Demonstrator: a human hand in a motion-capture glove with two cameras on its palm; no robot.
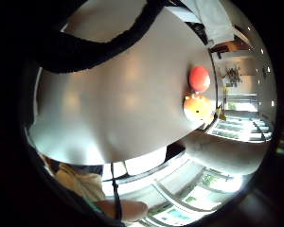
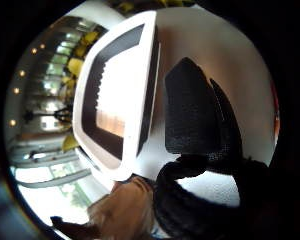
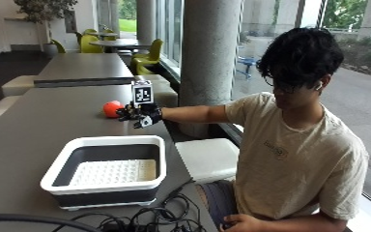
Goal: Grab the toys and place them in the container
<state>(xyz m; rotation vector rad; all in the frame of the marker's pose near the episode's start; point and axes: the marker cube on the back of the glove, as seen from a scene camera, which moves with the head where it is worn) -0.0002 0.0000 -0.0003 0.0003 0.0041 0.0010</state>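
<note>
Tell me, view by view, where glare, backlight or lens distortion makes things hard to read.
Outside view: daylight from the windows behind the person, yet the container and red ball read clearly. Little finger side palm view: strong fisheye bends the table edge; windows blow out white; the orange toy carries a bright highlight. Thumb side palm view: the container's floor glares nearly white, and the hand is a dark silhouette.

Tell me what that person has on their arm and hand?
The right hand wears a black glove with small white patches. The arm is bare up to the short sleeve of a cream T-shirt. In the palm views, black fabric straps loop across the hand.
</note>
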